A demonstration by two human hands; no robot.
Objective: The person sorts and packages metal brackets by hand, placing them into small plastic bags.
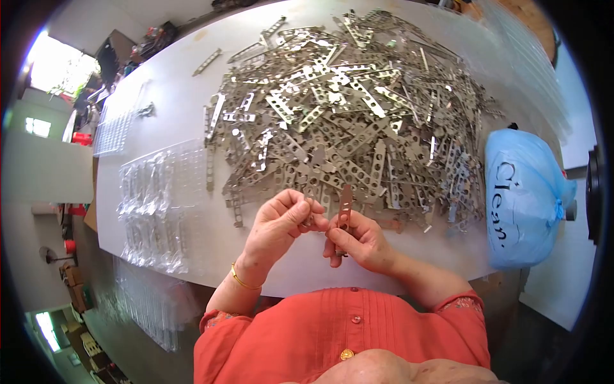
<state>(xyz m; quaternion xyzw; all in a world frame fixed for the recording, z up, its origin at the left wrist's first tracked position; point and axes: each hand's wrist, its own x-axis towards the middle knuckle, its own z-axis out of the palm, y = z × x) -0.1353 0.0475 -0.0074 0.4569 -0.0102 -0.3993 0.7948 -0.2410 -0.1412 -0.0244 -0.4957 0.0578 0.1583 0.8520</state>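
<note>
A large pile of thin metal strips with round holes [345, 128] covers the middle of the white table. At its near edge, my right hand [359, 242] pinches a perforated metal strip [345, 206], which stands nearly upright and looks reddish. Just left of it, my left hand [281, 224] has thumb and fingers pressed together on a small metal piece, partly hidden by the fingers. The fingertips of both hands are close together, above the table's front part.
Clear plastic trays with wrapped pieces [152, 211] lie on the left of the white table [217, 253]. Another clear tray [118, 121] is at the far left. A blue bag marked "Clean." [524, 198] sits at the right edge. Clear plastic sheets [521, 70] lie at the back right.
</note>
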